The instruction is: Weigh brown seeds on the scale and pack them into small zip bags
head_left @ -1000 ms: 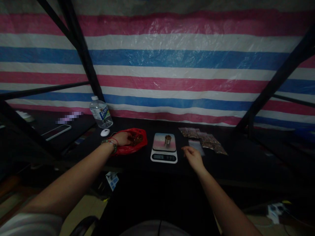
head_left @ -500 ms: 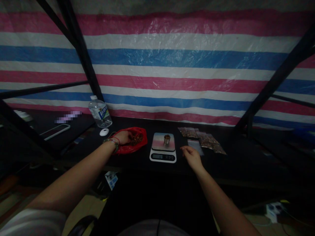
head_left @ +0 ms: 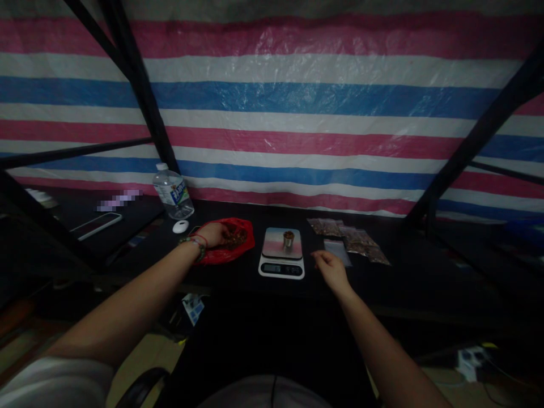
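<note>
- Head view: the left hand (head_left: 212,233) reaches into the red plastic bag (head_left: 244,241), fingers curled among the brown contents; whether any are pinched cannot be told.
- The bag lies open, just left of the digital kitchen scale (head_left: 281,267), so that pieces travel a short way.
- A small metal cup (head_left: 288,238) stands on the scale's platform.
- The right hand (head_left: 330,268) rests loosely closed and holding nothing, near the table's front edge, just before an empty clear pouch (head_left: 338,251).
- Filled pouches (head_left: 352,238) lie in a row toward the back edge; a water bottle (head_left: 172,192) stands far left.
</note>
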### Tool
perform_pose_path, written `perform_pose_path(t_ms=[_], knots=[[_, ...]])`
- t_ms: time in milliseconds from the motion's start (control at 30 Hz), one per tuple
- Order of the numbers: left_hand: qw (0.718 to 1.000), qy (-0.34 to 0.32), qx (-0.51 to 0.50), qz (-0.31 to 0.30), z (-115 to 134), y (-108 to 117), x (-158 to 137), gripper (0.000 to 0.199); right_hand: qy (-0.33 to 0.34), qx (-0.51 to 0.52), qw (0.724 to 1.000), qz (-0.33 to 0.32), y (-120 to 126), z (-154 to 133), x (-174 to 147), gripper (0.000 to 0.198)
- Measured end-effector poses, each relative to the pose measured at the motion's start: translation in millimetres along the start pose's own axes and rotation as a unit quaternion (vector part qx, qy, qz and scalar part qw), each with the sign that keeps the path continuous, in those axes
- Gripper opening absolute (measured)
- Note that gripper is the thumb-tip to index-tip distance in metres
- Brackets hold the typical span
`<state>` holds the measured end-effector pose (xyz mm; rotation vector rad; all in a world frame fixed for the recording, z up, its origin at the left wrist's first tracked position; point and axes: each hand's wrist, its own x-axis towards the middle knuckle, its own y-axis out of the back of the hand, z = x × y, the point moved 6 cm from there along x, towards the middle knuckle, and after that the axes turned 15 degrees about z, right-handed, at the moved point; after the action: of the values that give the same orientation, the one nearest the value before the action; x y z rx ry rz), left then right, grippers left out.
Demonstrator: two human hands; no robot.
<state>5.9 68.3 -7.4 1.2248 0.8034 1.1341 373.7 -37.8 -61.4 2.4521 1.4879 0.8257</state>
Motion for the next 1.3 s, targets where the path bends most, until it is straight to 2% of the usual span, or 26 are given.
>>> perform_pose_path(t_ms=[200, 567, 667, 800, 900, 967, 1033, 1167, 1300], knots=[[1.0, -0.009, 0.023, 0.009, 0, 7, -1, 0.029, 0.003, 0.0, 1.0, -0.009, -1, 0, 0, 0.037], [0.999, 0.003, 0.044, 0.023, 7, 21, -5, 0.028, 0.011, 0.0, 1.0, -0.003, 0, -2, -1, 0.036], [0.998, -0.026, 0.041, 0.044, 24, 36, -10, 0.029, 0.017, -0.004, 1.0, -0.001, 0, -3, 0, 0.036], [0.995, -0.085, -0.01, 0.044, 67, 47, -13, 0.028, 0.017, -0.01, 1.0, -0.001, 0, -3, 0, 0.037], [0.991, -0.118, -0.038, 0.047, 105, 41, -7, 0.029, 0.018, -0.007, 1.0, -0.007, -1, -3, -1, 0.038], [0.987, -0.152, -0.045, 0.04, 129, 28, 1, 0.029, 0.022, -0.004, 1.0, -0.003, -1, -3, -1, 0.038], [0.987, -0.154, -0.042, 0.03, 146, 12, 11, 0.027, 0.024, -0.003, 1.0, 0.005, 0, -2, 0, 0.038], [0.989, -0.138, -0.049, 0.025, 162, -14, 24, 0.024, 0.024, -0.007, 1.0, 0.001, -2, 2, 1, 0.036], [0.989, -0.127, -0.049, 0.051, 164, -22, 29, 0.024, 0.029, -0.003, 1.0, -0.008, -4, 3, 2, 0.036]])
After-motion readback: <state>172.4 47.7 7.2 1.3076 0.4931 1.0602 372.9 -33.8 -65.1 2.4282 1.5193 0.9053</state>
